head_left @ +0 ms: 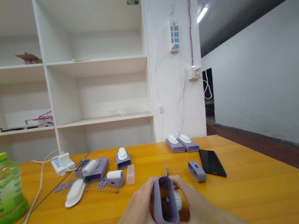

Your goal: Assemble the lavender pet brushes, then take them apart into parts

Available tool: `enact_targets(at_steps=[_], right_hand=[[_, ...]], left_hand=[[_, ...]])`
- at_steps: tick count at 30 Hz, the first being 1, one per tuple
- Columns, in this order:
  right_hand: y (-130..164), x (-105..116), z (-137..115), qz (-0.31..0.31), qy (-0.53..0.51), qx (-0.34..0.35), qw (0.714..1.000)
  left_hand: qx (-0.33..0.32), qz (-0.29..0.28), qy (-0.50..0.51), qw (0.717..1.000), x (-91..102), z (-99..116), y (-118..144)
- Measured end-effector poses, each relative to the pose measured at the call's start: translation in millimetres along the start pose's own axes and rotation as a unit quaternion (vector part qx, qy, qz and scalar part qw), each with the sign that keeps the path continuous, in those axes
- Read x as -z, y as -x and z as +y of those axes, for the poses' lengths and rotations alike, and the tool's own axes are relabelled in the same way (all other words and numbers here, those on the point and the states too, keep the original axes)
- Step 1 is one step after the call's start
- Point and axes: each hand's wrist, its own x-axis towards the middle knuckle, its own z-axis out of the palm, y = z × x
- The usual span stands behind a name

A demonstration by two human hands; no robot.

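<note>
My left hand [137, 221] and my right hand [195, 205] together hold a hollow purple plastic housing [164, 201] just above the orange table [266, 192], its open end facing me. A white ribbed roller [178, 200] sits at the housing's right side, against my right fingers. Inside the housing a small dark part shows. A coiled spring [178, 170] and a small purple cap [197, 171] lie just beyond my hands.
Loose purple and white parts [96, 170], a white lid [75, 193], a pink block [130, 174] and two assembled units [182, 143] lie further back. A black phone [212, 162] is at right, a green bottle [3, 190] at left, a white charger with cable [63, 164] behind. White shelves [95, 63] stand beyond.
</note>
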Motion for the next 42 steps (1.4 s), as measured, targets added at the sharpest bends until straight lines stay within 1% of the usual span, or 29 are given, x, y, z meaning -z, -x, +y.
enact_targets(at_steps=[5, 14, 20, 22, 25, 28, 31, 33, 37, 39, 42], right_hand=[[2.0, -0.4, -1.0, 0.003, -0.002, 0.001, 1.000], [0.3, -2.8, -5.5, 0.006, 0.006, 0.008, 1.000], [2.9, -5.4, -1.2, -0.001, 0.015, 0.010, 1.000], [3.8, -5.0, -1.4, 0.001, 0.014, -0.005, 1.000], [3.4, -3.8, -1.2, 0.028, 0.011, -0.035, 0.999], [1.8, -2.7, 2.5, 0.059, 0.002, -0.072, 0.996], [0.2, -2.3, 7.6, 0.061, 0.040, -0.118, 0.990], [-0.4, -3.3, 10.4, 0.044, 0.087, -0.133, 0.986], [2.0, -9.0, 14.7, -0.012, 0.161, -0.143, 0.976], [4.9, -12.0, 15.6, -0.038, 0.185, -0.129, 0.974], [7.1, -15.1, 13.4, -0.075, 0.197, -0.099, 0.972]], left_hand=[[0.001, -0.016, 0.009, 1.000, 3.5, 1.7, -2.1], [-0.029, -0.028, -0.004, 0.999, 10.1, -1.3, -1.2], [-0.027, 0.000, 0.008, 1.000, 10.6, -7.6, 1.2], [-0.030, 0.009, 0.013, 0.999, 11.8, -6.9, 1.1], [-0.042, 0.020, -0.002, 0.999, 14.1, -2.3, -0.7], [-0.031, 0.064, -0.056, 0.996, 16.7, -0.4, -3.3], [0.013, 0.123, -0.124, 0.984, 19.7, -6.9, -4.6], [0.033, 0.155, -0.157, 0.975, 22.5, -13.6, -5.2], [0.041, 0.206, -0.188, 0.959, 34.6, -20.0, -9.0], [0.047, 0.245, -0.196, 0.948, 46.4, -19.4, -11.6], [0.058, 0.310, -0.217, 0.924, 70.0, -19.6, -13.5]])
